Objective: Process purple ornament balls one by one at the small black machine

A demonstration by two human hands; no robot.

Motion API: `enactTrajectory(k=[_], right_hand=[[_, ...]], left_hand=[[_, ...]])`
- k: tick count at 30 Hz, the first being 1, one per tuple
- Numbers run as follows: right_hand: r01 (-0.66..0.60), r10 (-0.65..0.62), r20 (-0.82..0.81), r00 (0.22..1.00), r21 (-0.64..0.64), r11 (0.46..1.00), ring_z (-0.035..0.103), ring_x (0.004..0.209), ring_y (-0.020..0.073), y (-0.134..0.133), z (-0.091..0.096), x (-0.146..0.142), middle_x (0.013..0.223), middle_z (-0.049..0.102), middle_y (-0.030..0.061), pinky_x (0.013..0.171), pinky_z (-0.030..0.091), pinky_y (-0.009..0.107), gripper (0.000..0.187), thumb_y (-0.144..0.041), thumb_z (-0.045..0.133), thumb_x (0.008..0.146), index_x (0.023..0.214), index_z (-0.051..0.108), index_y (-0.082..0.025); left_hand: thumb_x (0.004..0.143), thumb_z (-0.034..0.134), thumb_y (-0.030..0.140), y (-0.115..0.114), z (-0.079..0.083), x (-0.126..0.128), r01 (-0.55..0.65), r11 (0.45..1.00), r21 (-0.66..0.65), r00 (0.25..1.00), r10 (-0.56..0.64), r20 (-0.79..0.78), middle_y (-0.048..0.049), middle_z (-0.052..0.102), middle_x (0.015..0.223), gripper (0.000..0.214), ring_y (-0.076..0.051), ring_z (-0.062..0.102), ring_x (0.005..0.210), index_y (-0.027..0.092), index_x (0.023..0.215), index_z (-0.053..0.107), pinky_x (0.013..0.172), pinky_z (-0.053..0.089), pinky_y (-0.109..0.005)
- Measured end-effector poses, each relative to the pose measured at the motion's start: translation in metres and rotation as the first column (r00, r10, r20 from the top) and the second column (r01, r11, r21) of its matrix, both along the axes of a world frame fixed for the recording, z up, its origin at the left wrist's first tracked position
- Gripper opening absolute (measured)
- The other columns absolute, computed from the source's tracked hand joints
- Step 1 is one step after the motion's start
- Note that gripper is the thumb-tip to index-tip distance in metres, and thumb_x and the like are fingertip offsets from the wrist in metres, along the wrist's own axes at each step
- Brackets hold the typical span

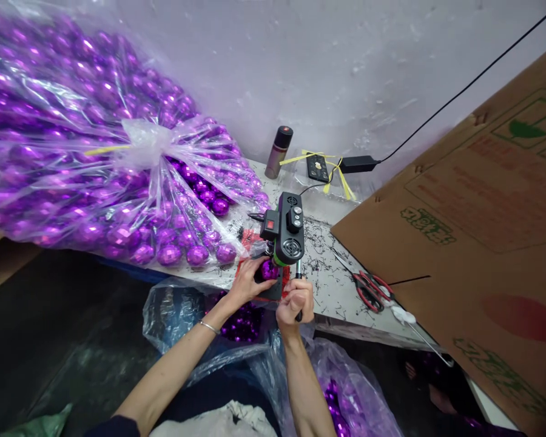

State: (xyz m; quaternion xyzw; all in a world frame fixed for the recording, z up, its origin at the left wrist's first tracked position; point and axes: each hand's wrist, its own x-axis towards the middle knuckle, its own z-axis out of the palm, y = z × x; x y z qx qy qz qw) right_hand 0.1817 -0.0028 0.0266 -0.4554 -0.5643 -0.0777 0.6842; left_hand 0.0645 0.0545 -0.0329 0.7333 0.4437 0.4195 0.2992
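Observation:
My left hand point(248, 281) is closed around a shiny purple ball point(269, 269), thumb and fingers on either side of it. The ball sits beneath the head of a small black bench press point(287, 227) with a red switch and round grilles. My right hand point(296, 301) is wrapped round the press's lever handle point(299, 270), just right of the ball. Under the press lies a red mat point(285, 280), partly covered by the dark base. The ball's underside is hidden by my fingers.
A big clear bag point(150, 152) of purple balls fills the left. More balls lie in an open bag point(173, 309) below the table edge. Scissors point(372, 290) and a cardboard box point(473, 224) are on the right. A spray can point(279, 152) and power adapter point(358, 164) stand behind. Black scraps litter the tabletop point(327, 285).

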Motion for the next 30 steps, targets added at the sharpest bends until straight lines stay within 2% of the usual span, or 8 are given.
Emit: enactTrajectory(k=[6, 10, 14, 18, 21, 25, 27, 30], right_hand=[[-0.009, 0.009, 0.074, 0.997, -0.006, 1.000, 0.054, 0.061, 0.0137, -0.003, -0.005, 0.003, 0.068, 0.052, -0.0023, 0.070, 0.051, 0.035, 0.039, -0.027, 0.036, 0.104, 0.066, 0.044, -0.023], [-0.029, 0.023, -0.076, 0.997, -0.089, 0.996, 0.052, 0.060, 0.0124, -0.007, 0.028, 0.001, 0.067, 0.052, -0.0020, 0.059, 0.041, 0.028, 0.039, -0.022, 0.039, 0.104, 0.065, 0.044, -0.022], [-0.061, 0.036, -0.130, 0.991, -0.191, 0.980, 0.052, 0.062, 0.0124, -0.011, 0.068, 0.000, 0.065, 0.050, -0.0025, 0.059, 0.039, 0.028, 0.036, -0.023, 0.046, 0.103, 0.067, 0.051, -0.021], [-0.081, 0.065, -0.106, 0.992, -0.153, 0.985, 0.055, 0.065, 0.0133, -0.012, 0.069, -0.001, 0.064, 0.052, -0.0018, 0.062, 0.041, 0.029, 0.038, -0.020, 0.046, 0.103, 0.065, 0.050, -0.021], [-0.074, 0.062, -0.098, 0.993, -0.130, 0.989, 0.056, 0.066, 0.0135, -0.012, 0.056, -0.003, 0.066, 0.055, -0.0007, 0.062, 0.040, 0.029, 0.037, -0.017, 0.046, 0.103, 0.066, 0.051, -0.021], [-0.066, 0.056, -0.069, 0.996, -0.150, 0.986, 0.056, 0.067, 0.0147, -0.013, 0.046, -0.002, 0.066, 0.054, -0.0002, 0.062, 0.041, 0.030, 0.035, -0.018, 0.046, 0.102, 0.067, 0.050, -0.022], [-0.055, 0.049, -0.042, 0.998, -0.156, 0.986, 0.056, 0.067, 0.0148, -0.014, 0.044, -0.001, 0.067, 0.054, -0.0003, 0.062, 0.042, 0.030, 0.034, -0.018, 0.045, 0.102, 0.068, 0.050, -0.022], [-0.042, 0.042, 0.001, 0.999, -0.146, 0.988, 0.057, 0.068, 0.0144, -0.013, 0.042, 0.000, 0.069, 0.055, -0.0004, 0.062, 0.042, 0.030, 0.034, -0.016, 0.044, 0.102, 0.069, 0.050, -0.022]], left_hand=[[0.079, 0.084, 0.035, 0.003, 0.007, 0.001, 0.026, 0.999, -0.025, 1.000, -0.026, 0.014, -0.0105, 0.074, 0.123, 0.059, -0.031, 0.069, 0.117, 0.023, 0.133, 0.063, 0.104, 0.053, -0.050], [0.080, 0.084, 0.039, 0.001, 0.003, 0.001, 0.026, 0.999, -0.021, 0.999, -0.025, 0.036, -0.0118, 0.073, 0.125, 0.059, -0.031, 0.069, 0.118, 0.022, 0.133, 0.062, 0.104, 0.054, -0.051], [0.082, 0.083, 0.047, -0.031, -0.007, -0.012, 0.025, 0.999, 0.041, 1.000, -0.025, 0.003, -0.0142, 0.069, 0.134, 0.066, -0.033, 0.066, 0.127, 0.022, 0.137, 0.056, 0.113, 0.048, -0.055], [0.085, 0.076, 0.057, -0.047, -0.002, -0.037, -0.047, 0.984, 0.170, 0.997, 0.056, -0.049, -0.0180, 0.063, 0.143, 0.074, -0.035, 0.060, 0.134, 0.021, 0.145, 0.050, 0.113, 0.048, -0.055], [0.102, 0.053, 0.040, 0.000, 0.023, -0.055, -0.140, 0.963, 0.228, 0.982, 0.165, -0.090, -0.0148, 0.067, 0.136, 0.041, -0.030, 0.061, 0.130, 0.022, 0.139, 0.057, 0.114, 0.045, -0.052], [0.095, 0.053, 0.020, 0.107, 0.064, -0.066, -0.363, 0.915, 0.177, 0.874, 0.400, -0.277, -0.0248, 0.061, 0.139, 0.041, -0.038, 0.055, 0.134, 0.009, 0.134, 0.058, 0.114, 0.040, -0.058], [0.091, 0.055, 0.015, 0.147, 0.077, -0.065, -0.429, 0.901, 0.061, 0.773, 0.402, -0.492, -0.0305, 0.060, 0.136, 0.046, -0.042, 0.055, 0.131, 0.002, 0.135, 0.054, 0.110, 0.039, -0.059], [0.088, 0.058, 0.012, 0.172, 0.088, -0.061, -0.449, 0.893, -0.036, 0.701, 0.327, -0.634, -0.0333, 0.059, 0.134, 0.050, -0.044, 0.057, 0.129, -0.001, 0.137, 0.052, 0.111, 0.037, -0.058]])
